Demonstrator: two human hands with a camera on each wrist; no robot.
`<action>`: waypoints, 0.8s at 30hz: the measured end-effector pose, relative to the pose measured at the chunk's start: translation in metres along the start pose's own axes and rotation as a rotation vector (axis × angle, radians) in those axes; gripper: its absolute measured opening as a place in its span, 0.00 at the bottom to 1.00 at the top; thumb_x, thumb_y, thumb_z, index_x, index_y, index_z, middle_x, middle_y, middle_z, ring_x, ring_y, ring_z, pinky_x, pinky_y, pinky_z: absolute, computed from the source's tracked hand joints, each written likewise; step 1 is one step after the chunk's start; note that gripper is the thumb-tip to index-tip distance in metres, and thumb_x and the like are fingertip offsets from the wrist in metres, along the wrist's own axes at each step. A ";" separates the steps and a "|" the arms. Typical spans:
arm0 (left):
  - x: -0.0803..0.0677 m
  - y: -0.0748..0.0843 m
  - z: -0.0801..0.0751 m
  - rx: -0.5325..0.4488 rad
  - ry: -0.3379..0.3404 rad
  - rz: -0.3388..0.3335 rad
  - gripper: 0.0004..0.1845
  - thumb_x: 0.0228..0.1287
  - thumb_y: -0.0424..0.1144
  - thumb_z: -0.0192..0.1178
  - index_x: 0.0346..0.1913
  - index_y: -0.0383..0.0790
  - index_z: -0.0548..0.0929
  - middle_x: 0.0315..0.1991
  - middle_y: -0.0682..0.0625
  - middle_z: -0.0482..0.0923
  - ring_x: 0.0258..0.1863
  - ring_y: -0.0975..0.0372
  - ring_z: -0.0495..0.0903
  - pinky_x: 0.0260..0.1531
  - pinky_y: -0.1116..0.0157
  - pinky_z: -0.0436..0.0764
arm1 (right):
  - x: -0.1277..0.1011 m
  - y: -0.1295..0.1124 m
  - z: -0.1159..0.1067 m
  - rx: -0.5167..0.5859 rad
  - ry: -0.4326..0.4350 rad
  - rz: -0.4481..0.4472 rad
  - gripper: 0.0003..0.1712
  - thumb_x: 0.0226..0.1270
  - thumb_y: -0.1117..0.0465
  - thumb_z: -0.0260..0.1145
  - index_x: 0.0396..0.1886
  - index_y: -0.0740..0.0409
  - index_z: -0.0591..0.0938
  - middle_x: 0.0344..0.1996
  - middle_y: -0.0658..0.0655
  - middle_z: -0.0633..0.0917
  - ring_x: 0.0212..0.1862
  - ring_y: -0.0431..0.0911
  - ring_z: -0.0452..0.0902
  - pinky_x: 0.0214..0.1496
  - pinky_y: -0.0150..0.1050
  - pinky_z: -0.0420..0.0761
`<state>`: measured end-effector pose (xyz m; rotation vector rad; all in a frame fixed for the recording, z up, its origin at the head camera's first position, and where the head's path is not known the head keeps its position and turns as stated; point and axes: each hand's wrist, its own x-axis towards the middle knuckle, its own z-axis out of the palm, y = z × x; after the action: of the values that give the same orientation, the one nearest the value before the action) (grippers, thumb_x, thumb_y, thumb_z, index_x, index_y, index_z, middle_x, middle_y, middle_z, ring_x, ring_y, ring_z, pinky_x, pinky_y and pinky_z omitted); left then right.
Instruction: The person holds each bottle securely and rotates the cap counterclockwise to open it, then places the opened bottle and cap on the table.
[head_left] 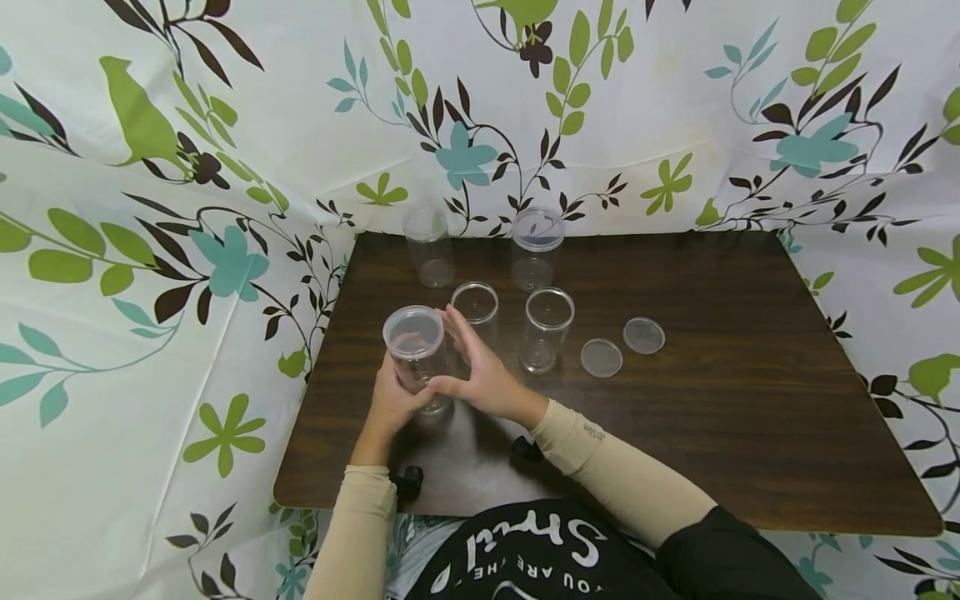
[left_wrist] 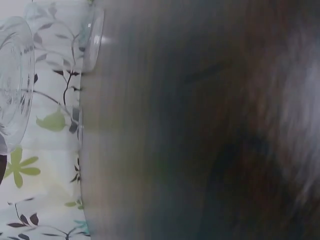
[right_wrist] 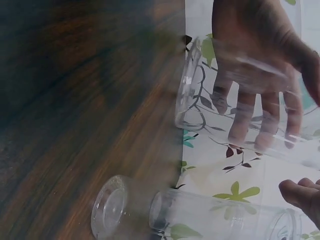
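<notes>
A clear plastic jar with a lid on it is near the table's left side. My left hand holds it from the left. In the right wrist view, the fingers of the left hand show through the clear wall of the jar, whose base looks raised off the table. My right hand is at the jar's right side, fingers stretched toward the lid and thumb near the left hand. Contact there is hard to tell. Just behind stand two open clear jars, one left and one right.
Two lidded jars, left and right, stand at the table's back edge. Two loose clear lids, one nearer and one farther, lie flat right of the open jars. Patterned cloth hangs around the dark wooden table.
</notes>
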<state>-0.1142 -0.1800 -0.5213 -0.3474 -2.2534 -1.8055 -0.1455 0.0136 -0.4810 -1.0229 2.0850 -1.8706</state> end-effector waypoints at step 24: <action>0.000 0.005 0.006 0.082 -0.074 0.026 0.42 0.44 0.29 0.74 0.65 0.24 0.66 0.54 0.30 0.79 0.52 0.46 0.80 0.55 0.61 0.77 | 0.002 -0.004 -0.001 -0.074 -0.019 -0.009 0.67 0.56 0.20 0.62 0.83 0.53 0.48 0.81 0.53 0.50 0.81 0.46 0.42 0.78 0.53 0.55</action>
<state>-0.1124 -0.1735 -0.5182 -0.4328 -2.3532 -1.7081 -0.1460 0.0138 -0.4770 -1.0632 2.1569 -1.7931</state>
